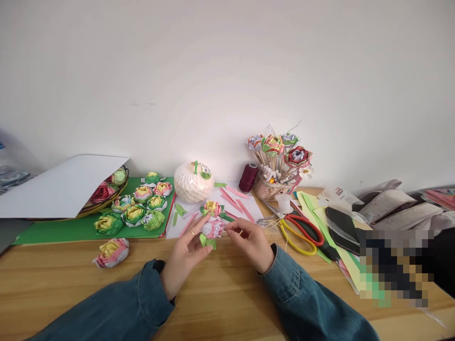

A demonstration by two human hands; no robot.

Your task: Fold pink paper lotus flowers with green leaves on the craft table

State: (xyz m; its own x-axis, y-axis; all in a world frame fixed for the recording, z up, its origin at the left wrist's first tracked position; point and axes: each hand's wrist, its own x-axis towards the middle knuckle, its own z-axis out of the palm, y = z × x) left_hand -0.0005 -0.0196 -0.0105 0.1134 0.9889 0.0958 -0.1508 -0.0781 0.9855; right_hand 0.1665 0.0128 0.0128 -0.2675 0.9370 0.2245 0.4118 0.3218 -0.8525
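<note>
Both hands met over the counter point(227, 293), holding a half-made paper flower point(212, 228) between them, just above the wood. The left hand point(186, 253) gripped it from the left, its grip pinching the flower with thumb and fingers closed on the pink-and-white petals, a ring showing on one finger. The right hand point(250, 242) came from the right, fingertips pinched on a petal at the flower's edge. The flower was rounded, without a clear long axis; its pink top faced up and toward the wall, and green leaf tips point(208, 242) pointed down toward the person. Just behind it lay a finished flower point(212, 207) on white paper point(177, 226) among pink strips point(232, 199). Scissors point(300, 232) lay to the right, well apart, and a cluster of flowers point(137, 208) sat on a green sheet point(64, 231) to the left.
</note>
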